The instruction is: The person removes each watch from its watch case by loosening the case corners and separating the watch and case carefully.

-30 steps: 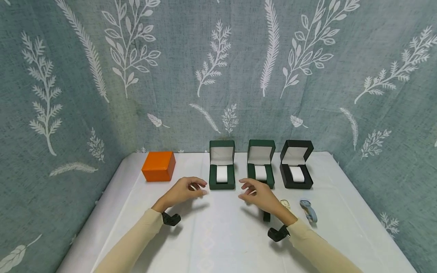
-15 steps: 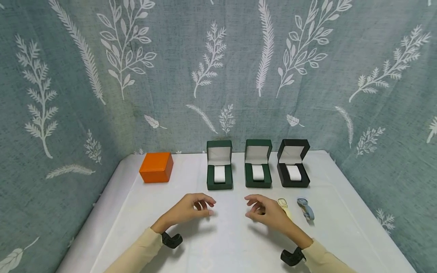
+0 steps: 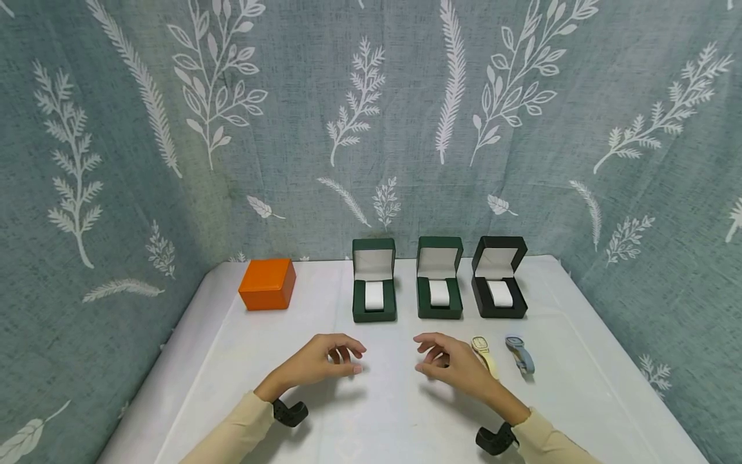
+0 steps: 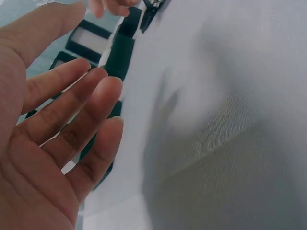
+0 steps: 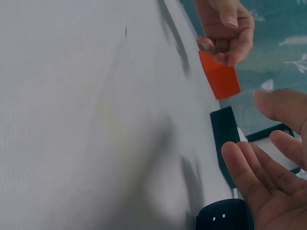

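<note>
My left hand (image 3: pixel 321 359) hovers over the white table with loosely bent fingers and nothing in it. Facing it, my right hand (image 3: pixel 455 366) is held just as loosely, also with nothing in its grasp. Close beside the right hand lie a pale yellow watch (image 3: pixel 480 347) and, farther right, a blue-grey watch (image 3: pixel 520 356). A dark-strapped watch (image 4: pixel 151 8) shows at the top of the left wrist view; the right hand hides it in the head view. Behind the hands stand two green watch boxes (image 3: pixel 374 316) and a black watch box (image 3: pixel 503 312), lids up, each with a white cushion.
At the back left sits a closed orange box (image 3: pixel 266 285). White cloth covers the table (image 3: pixel 359 425). A grey-green curtain (image 3: pixel 301 129) with white leaf prints encloses the back and both sides.
Both hands have drawn back from near the boxes toward the front of the table, then stayed almost still over the last half second. The boxes and watches lie as before.
</note>
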The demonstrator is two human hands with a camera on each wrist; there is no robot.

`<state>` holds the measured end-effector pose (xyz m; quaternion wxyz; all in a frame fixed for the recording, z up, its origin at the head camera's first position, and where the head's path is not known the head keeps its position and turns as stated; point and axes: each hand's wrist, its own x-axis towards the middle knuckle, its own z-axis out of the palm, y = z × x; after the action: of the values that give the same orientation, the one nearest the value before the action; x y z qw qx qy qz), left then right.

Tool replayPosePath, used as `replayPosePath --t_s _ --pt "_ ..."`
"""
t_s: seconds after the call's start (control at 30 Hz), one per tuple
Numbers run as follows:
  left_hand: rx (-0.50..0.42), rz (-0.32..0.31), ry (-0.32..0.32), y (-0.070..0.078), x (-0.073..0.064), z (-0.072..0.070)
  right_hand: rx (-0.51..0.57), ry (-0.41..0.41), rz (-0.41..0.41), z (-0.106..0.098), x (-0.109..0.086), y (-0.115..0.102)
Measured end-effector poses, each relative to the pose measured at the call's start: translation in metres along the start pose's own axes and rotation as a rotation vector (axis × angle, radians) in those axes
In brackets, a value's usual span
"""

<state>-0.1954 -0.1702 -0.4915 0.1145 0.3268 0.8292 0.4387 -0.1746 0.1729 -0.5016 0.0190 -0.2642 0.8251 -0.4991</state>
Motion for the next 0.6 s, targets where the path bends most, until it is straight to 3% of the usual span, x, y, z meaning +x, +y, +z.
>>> replayPosePath --t_s 0.33,0.6 --pt "0.059 0.044 0.062 0.000 -0.003 -0.018 0.017 0.022 -0.007 0.005 0.007 -0.004" --pt "0.086 0.014 0.161 -0.002 -0.015 -0.043 0.066 0.041 -0.033 0.017 0.020 -0.009"
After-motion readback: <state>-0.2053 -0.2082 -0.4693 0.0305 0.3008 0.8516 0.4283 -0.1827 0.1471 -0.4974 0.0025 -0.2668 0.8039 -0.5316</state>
